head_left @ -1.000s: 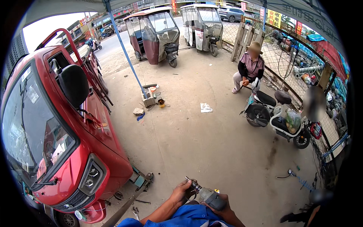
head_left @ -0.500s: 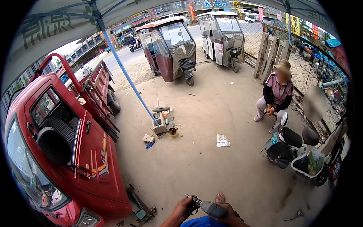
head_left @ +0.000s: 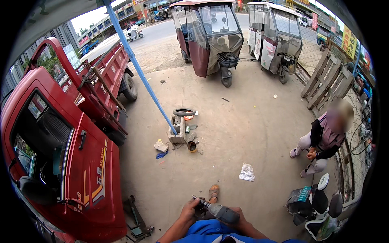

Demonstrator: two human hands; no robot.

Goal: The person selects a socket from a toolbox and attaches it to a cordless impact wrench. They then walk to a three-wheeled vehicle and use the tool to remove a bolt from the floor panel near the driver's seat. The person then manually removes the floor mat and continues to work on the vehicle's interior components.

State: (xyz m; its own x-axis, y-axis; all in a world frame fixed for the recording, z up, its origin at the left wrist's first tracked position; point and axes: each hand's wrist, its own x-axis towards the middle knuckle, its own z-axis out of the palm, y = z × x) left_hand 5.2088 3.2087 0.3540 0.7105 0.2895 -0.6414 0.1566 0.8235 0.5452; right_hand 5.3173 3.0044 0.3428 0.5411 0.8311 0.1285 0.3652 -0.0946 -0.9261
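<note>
Evidently, watching remotely, I had the grey power tool point(head_left: 223, 213) before the blue clothing point(head_left: 207, 227); the fingers of the left hand point(head_left: 189, 209) closed round its metal nose point(head_left: 206, 203); the right hand point(head_left: 240, 220) clasped its rear; it seemed heavy, rigid, best held there.

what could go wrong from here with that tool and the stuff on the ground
The left hand is at the front of the power tool, so fingers might get caught if it spins. If the right hand slipped, the tool might drop near the sandalled foot. The jack beside the red truck could be a trip hazard.
</note>
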